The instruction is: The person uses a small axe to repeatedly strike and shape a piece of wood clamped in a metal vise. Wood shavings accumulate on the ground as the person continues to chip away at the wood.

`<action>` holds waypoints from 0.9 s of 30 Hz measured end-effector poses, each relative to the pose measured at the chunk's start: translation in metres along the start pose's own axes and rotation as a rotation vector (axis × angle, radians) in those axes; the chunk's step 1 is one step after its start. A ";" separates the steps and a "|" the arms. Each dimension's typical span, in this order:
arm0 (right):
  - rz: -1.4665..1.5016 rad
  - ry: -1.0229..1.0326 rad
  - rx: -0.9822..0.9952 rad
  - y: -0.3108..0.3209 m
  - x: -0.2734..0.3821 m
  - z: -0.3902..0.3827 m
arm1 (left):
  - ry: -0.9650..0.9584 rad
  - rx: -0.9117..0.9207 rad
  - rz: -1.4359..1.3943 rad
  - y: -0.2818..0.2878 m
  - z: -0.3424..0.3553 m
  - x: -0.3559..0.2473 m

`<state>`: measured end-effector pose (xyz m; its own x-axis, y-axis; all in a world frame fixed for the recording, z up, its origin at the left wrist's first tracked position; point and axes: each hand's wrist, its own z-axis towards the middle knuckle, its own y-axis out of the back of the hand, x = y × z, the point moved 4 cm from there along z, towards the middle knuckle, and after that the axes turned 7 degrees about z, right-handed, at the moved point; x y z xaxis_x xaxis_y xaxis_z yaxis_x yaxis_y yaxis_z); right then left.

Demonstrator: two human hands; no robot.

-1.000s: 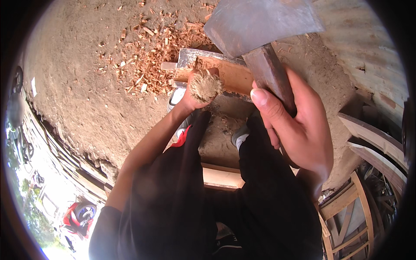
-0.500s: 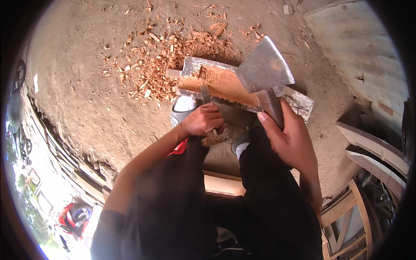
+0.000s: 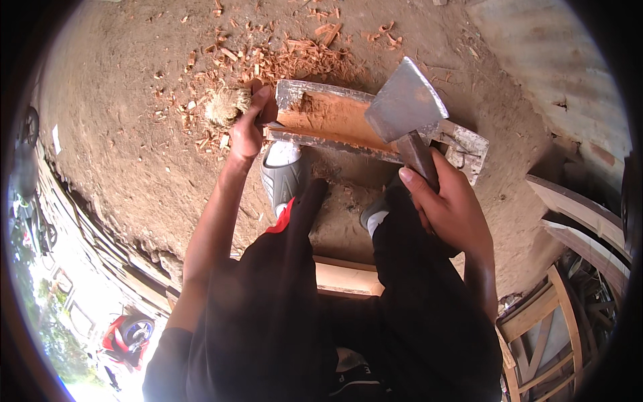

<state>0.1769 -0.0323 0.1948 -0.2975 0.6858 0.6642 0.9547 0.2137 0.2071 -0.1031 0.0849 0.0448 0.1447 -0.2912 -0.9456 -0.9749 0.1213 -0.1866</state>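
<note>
My right hand [image 3: 447,201] is wrapped round the short dark handle of a hatchet [image 3: 407,100], its broad grey blade held up over the right part of a carved wooden piece [image 3: 328,112]. This piece lies across the ground ahead of my feet, with a hollowed orange-brown face and worn whitish edges. My left hand [image 3: 249,127] is closed round a chisel at the left end of the wood. The frayed, pale butt of the chisel's handle [image 3: 226,107] sticks out to the left. A bit of its metal blade shows towards the wood; my fingers hide the rest.
Wood shavings [image 3: 301,60] litter the dirt floor beyond and left of the piece. My shod left foot [image 3: 282,177] is close against its near side. At right are a metal sheet [image 3: 536,53], boards [image 3: 576,208] and a wooden frame [image 3: 536,321]. A red motorcycle [image 3: 127,338] stands at lower left.
My left hand has swung forward and left with the chisel, from in front of the wood to its left end. The handle now lies sideways. My right hand and the hatchet have barely moved.
</note>
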 end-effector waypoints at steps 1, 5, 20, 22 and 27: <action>-0.024 0.058 -0.003 -0.002 -0.002 0.002 | 0.026 0.008 -0.004 0.001 -0.001 0.004; -0.078 0.114 0.016 -0.010 0.008 0.007 | 0.080 0.031 0.021 0.001 0.000 0.019; -0.096 0.620 -0.039 -0.062 0.101 0.023 | 0.123 0.048 0.517 0.000 -0.005 0.036; -0.227 0.641 0.007 -0.073 0.080 0.044 | 0.086 0.049 0.520 0.002 -0.012 0.045; -0.253 0.464 0.087 -0.061 0.078 0.036 | 0.035 0.196 0.363 0.016 -0.045 0.081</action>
<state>0.0959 0.0337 0.2080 -0.4680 0.2297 0.8533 0.8438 0.4030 0.3543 -0.1144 0.0204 -0.0232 -0.2119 -0.2281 -0.9503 -0.9103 0.3999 0.1069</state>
